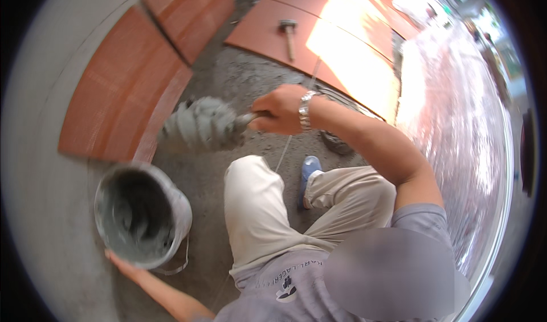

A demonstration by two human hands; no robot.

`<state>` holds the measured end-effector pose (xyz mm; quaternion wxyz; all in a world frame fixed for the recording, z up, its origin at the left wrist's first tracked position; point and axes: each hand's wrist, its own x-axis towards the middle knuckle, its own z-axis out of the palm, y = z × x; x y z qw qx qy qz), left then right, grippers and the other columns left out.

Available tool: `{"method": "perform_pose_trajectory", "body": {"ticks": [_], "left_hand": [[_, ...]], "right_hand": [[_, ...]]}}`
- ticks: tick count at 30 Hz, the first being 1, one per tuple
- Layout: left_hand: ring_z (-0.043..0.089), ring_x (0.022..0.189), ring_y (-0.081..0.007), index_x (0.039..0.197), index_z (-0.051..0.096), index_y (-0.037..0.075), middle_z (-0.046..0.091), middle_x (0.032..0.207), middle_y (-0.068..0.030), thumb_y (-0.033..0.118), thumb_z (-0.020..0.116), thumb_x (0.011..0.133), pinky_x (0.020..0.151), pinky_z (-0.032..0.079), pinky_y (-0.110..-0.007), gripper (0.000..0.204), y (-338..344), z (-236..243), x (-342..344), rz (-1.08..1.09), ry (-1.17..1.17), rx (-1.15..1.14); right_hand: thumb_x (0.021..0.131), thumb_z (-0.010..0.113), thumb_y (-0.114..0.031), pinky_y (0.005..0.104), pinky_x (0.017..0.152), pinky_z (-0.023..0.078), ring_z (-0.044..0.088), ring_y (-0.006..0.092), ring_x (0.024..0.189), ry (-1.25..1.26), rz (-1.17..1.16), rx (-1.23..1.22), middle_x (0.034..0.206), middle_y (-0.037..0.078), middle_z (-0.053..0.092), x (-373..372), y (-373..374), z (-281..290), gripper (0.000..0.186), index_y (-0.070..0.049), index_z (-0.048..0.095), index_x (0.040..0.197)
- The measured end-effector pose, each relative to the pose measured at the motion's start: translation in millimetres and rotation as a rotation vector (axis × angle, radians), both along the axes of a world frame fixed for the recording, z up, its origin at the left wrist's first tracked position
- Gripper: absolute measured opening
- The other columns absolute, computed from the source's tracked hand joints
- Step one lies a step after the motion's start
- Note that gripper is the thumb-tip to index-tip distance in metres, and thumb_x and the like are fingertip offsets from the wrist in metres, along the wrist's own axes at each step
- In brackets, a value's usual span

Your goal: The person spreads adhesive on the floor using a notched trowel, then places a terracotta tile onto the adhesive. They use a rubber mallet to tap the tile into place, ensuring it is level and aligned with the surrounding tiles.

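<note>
Right hand is closed in a firm fist around the handle of a trowel, and the fingers wrap the handle fully so no gap is seen between them. On the wrist of this hand sits a metal watch band. The blade of the trowel points to the left of the picture and it carries a thick heap of grey mortar, which looks blurred. The trowel is held above the grey mortar bed on the ground, between the red tiles on the left and the red tiles in the upper middle. Left hand is open and quite flat, and it presses against the lower outside wall of a grey bucket; only a part of the palm and fingers shows under the rim. The bucket stands at the lower left, well apart from the trowel, and it holds wet grey mortar inside. A thin wire handle hangs at its right side. On the far tiles lies a hammer with a wooden handle. The person crouches, with light trousers over the knee in the middle and a blue shoe just beside it.
</note>
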<state>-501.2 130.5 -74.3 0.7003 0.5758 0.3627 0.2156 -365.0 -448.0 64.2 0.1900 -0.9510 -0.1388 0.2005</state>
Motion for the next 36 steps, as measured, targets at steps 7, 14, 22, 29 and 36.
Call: {"method": "perform_pose_trajectory", "body": {"ticks": [7, 14, 22, 29, 36], "left_hand": [[0.04, 0.136, -0.033, 0.141, 0.046, -0.002, 0.043, 0.148, -0.0201, 0.054, 0.045, 0.098, 0.114, 0.03, -0.043, 0.07, 66, -51, -28, 0.056, 0.353, 0.594], [0.043, 0.134, -0.0358, 0.137, 0.051, -0.001, 0.046, 0.145, -0.0221, 0.065, 0.044, 0.094, 0.113, 0.031, -0.045, 0.079, 112, 20, 56, -0.392, 0.403, 1.125], [0.046, 0.13, -0.0336, 0.133, 0.054, -0.003, 0.05, 0.141, -0.0198, 0.044, 0.048, 0.101, 0.11, 0.035, -0.04, 0.057, -2, 80, 196, -0.773, 0.393, 1.533], [0.028, 0.144, -0.0368, 0.129, 0.056, -0.004, 0.049, 0.141, -0.0233, 0.037, 0.054, 0.099, 0.116, 0.025, -0.041, 0.051, -101, 28, 202, -1.285, 0.597, 1.516], [0.02, 0.148, -0.0382, 0.137, 0.052, 0.0, 0.043, 0.148, -0.0232, 0.046, 0.042, 0.102, 0.118, 0.02, -0.043, 0.059, -111, 3, 198, -1.364, 0.785, 1.391]], "right_hand": [[0.09, 0.062, -0.037, 0.0444, 0.075, 0.052, 0.066, 0.0325, 0.082, -0.173, -0.589, -0.358, 0.087, 0.011, 0.068, -134, -168, 26, 0.028, -0.01, 0.065, 0.098], [0.085, 0.069, -0.03, 0.0417, 0.077, 0.055, 0.067, 0.0298, 0.092, -0.383, -0.922, -0.602, 0.096, 0.009, 0.067, -237, -207, -112, 0.029, -0.012, 0.065, 0.106], [0.093, 0.062, -0.038, 0.0481, 0.085, 0.053, 0.066, 0.0384, 0.099, -0.024, -1.295, -0.421, 0.103, 0.018, 0.067, -242, -204, -190, 0.034, -0.007, 0.056, 0.107], [0.095, 0.058, -0.039, 0.0458, 0.091, 0.052, 0.065, 0.0376, 0.106, 0.247, -1.264, -0.433, 0.11, 0.022, 0.068, -222, -280, -223, 0.037, -0.006, 0.057, 0.113], [0.091, 0.053, -0.018, 0.045, 0.089, 0.053, 0.066, 0.0367, 0.105, 0.42, -1.038, -0.301, 0.11, 0.021, 0.069, -240, -221, -311, 0.026, -0.004, 0.06, 0.112]]}}
